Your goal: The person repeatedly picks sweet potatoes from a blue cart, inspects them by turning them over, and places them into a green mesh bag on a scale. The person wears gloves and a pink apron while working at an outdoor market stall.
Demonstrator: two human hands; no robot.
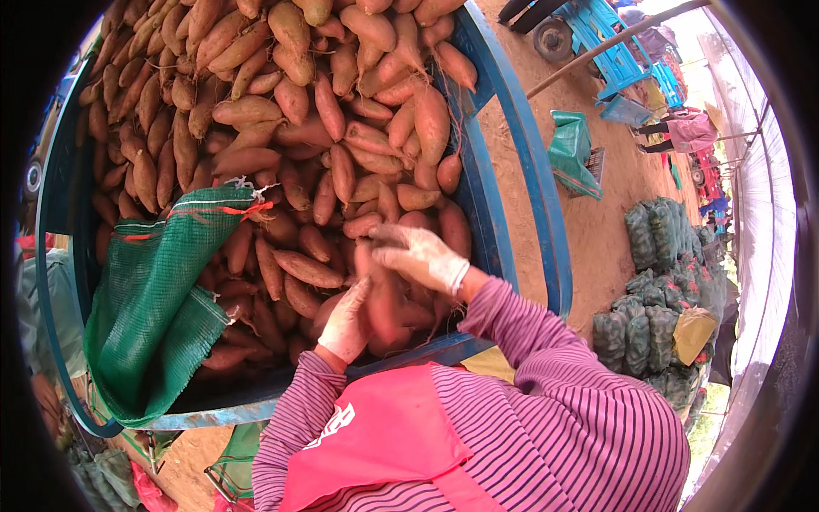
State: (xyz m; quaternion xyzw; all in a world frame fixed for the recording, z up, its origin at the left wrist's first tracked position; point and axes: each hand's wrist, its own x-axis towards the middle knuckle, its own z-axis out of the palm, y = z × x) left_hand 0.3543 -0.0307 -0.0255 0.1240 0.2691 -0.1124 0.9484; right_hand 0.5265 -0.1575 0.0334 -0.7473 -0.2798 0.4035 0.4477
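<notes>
Many reddish sweet potatoes (pixel 307 269) fill a blue metal cart bed (pixel 528 147) before me. My left hand (pixel 345 323), in a white glove, is at the near side of the heap, against a large sweet potato (pixel 384 307) that is blurred. On the right, my right hand (pixel 416 253), gloved and with darkened fingertips, reaches over that sweet potato's upper end; its fingers are blurred. Whether either hand grips it cannot be told. Green mesh sacks (pixel 160 281) with white and orange edging lie over the cart's left near corner, left of my hands.
A metal pole (pixel 614 41) slants across the upper right. Filled mesh sacks (pixel 646 326) stand stacked on the ground at right. Farther off are a green sack over a crate (pixel 569 150), a person in pink (pixel 691 131) and a blue vehicle (pixel 614 57). Another person's sleeve (pixel 54 307) shows at left.
</notes>
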